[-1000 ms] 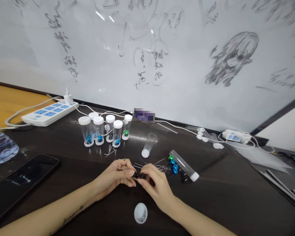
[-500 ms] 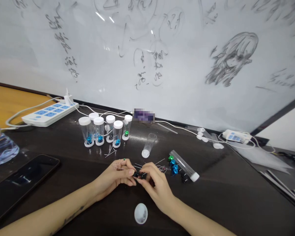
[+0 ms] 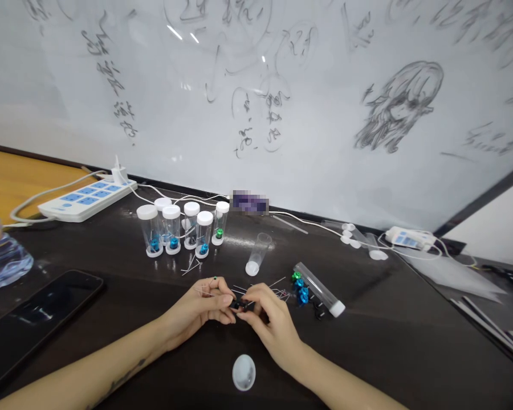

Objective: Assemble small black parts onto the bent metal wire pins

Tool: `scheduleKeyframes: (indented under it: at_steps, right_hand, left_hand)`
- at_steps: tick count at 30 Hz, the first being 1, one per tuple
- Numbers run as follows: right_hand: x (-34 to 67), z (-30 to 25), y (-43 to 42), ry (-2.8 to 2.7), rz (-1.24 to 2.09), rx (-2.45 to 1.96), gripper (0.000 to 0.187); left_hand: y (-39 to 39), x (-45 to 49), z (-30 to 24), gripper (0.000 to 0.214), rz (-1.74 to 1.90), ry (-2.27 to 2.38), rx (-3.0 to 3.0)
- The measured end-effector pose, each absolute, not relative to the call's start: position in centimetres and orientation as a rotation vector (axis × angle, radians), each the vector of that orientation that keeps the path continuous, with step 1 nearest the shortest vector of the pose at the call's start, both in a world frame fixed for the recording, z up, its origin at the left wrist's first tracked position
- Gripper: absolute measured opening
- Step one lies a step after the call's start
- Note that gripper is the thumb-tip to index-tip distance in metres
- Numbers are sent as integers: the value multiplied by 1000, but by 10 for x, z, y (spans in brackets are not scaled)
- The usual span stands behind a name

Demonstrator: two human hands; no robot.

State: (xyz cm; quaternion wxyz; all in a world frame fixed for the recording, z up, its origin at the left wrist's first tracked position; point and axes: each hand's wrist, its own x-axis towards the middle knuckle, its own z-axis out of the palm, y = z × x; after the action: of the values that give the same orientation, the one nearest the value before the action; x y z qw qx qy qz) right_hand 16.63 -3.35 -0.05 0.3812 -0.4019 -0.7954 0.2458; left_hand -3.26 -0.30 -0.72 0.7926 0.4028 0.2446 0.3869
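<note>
A small black part (image 3: 240,305) is pinched between the fingertips of both hands; its exact kind is too small to make out. My left hand (image 3: 207,302) closes on its left end, with thin wires near the fingers. My right hand (image 3: 270,314) grips its right end between thumb and fingers. Thin pale wires (image 3: 277,289) lie on the table just behind the hands. Right of them are a green piece (image 3: 296,275), blue metallic pieces (image 3: 302,293) and small black pieces (image 3: 318,309). A clear tube with a white cap (image 3: 320,288) lies beside these. Nearer me rests a white oval dish (image 3: 243,373).
Several capped clear tubes (image 3: 171,229) with blue or green pieces stand at the back left. Another clear tube (image 3: 259,254) lies behind the hands. A phone (image 3: 38,327), a water bottle (image 3: 2,256) and a power strip (image 3: 88,196) are leftward. White caps (image 3: 350,234) lie at the back right.
Both hands keep their pinch on the black part, which appears to have turned slightly. The whole view has shifted a little; the other objects stay in place.
</note>
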Motion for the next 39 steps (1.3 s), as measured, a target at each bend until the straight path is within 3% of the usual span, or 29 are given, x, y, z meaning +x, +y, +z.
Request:
scheduleKeyframes:
  at_steps: [5,9,12,14,17,24,27,30,39]
  right_hand:
    - [167,0,-32,-2045,660,-1053,10]
    - [168,0,-32,-2126,697,-1074,34]
    - [169,-1,-31,-2127,721,-1044,40]
    - [169,-1,-32,-2108,702,-1060,34]
    - [168,-2,-32,-2054,654,-1057,9]
    - [167,-2,-33,-2064,626,-1053,10]
    - [167,0,-33,-2123,594,-1092,20]
    - [166,1,-34,-2096,582,-1056,10]
    - [167,0,-34,-2063,624,-1076,15]
  left_hand:
    - [-3,-32,-7,13,819,518,882]
    - [-4,-33,-7,13,795,501,911]
    - [-4,-32,-7,13,790,510,915]
    - [-3,-32,-7,14,798,516,905]
    - [-2,-33,-7,14,825,529,882]
    - [-3,-33,-7,15,812,534,887]
    - [-2,-33,-8,15,804,529,896]
    - [-2,-33,-9,15,824,530,880]
    - [-2,-32,-7,13,805,507,888]
